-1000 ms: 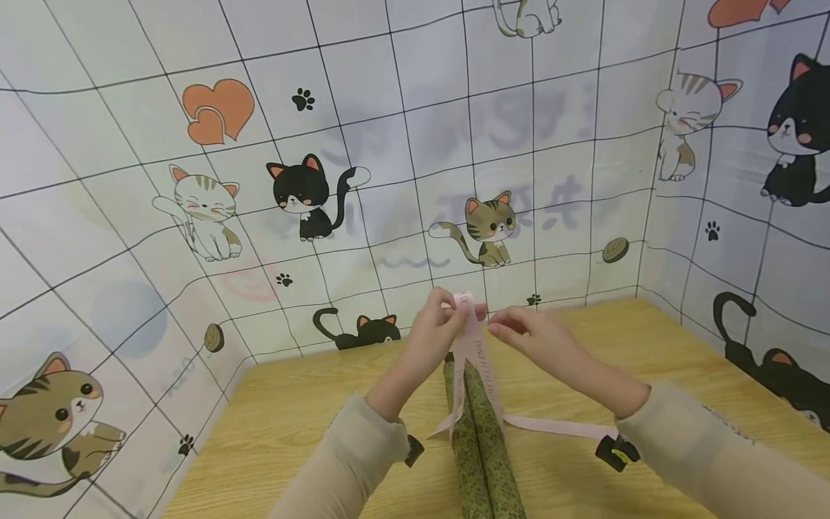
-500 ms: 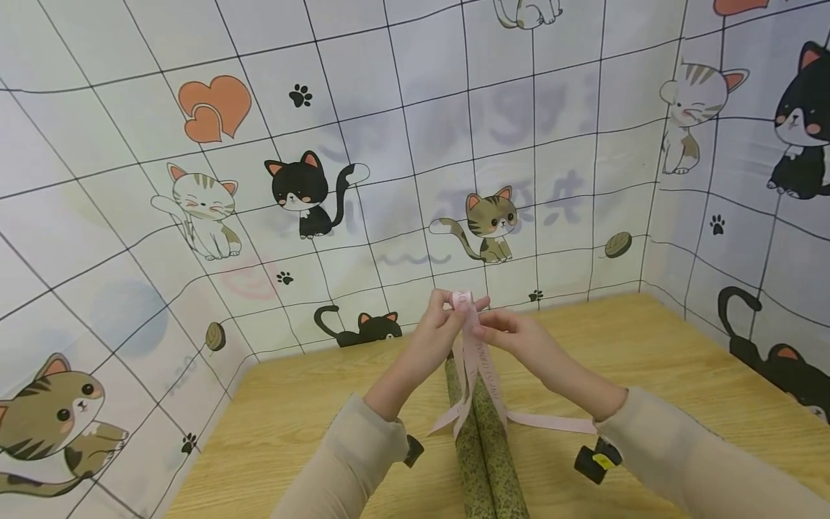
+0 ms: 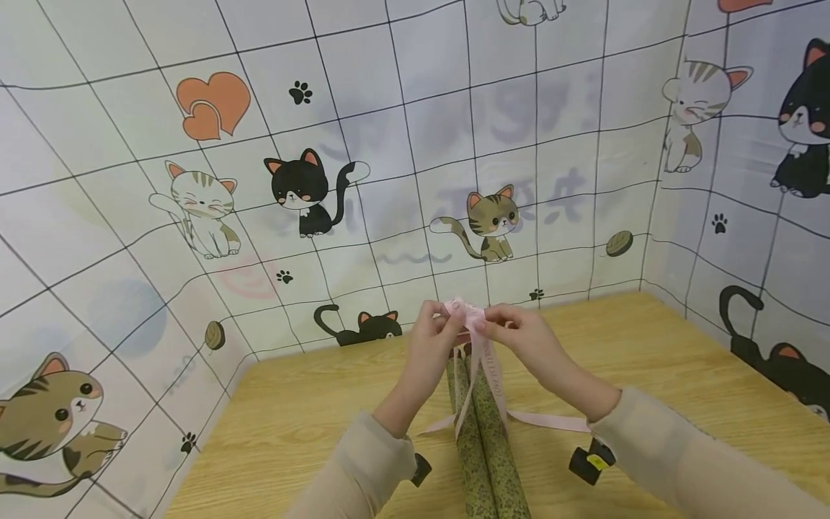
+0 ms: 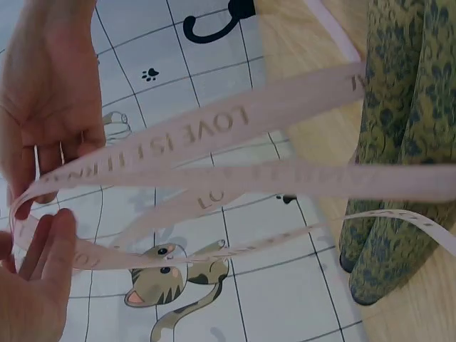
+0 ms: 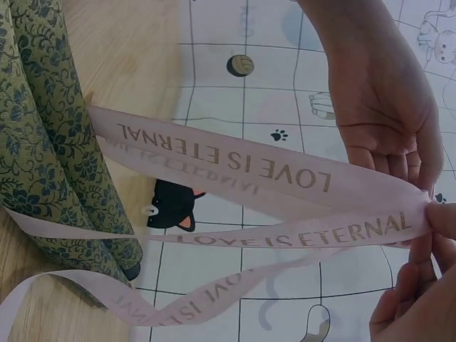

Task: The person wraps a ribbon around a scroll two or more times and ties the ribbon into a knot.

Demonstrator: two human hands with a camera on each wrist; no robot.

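Observation:
Pink ribbon [image 3: 476,321], printed "LOVE IS ETERNAL", is raised between my two hands, bunched into a loop at their fingertips. My left hand [image 3: 429,353] pinches it on the left, and my right hand [image 3: 534,346] pinches it on the right. Several ribbon lengths [image 5: 242,160] run from the fingers down to two rolls side by side, covered in green fabric with a dark floral pattern [image 3: 483,447]. The ribbon's contact with the rolls' undersides is hidden. One ribbon tail [image 3: 547,422] stretches right on the table, and another [image 3: 437,425] points left.
The rolls lie lengthwise on a light wood-grain table [image 3: 292,432]. White grid cloth [image 3: 389,144] with cartoon cats walls in the back and sides. A black wrist device [image 3: 591,461] sits below the right sleeve, and another [image 3: 421,470] by the left sleeve.
My right hand has come left to the ribbon and taken hold of it beside the left hand. The upright ribbon loop is now gathered and spread sideways between the fingertips.

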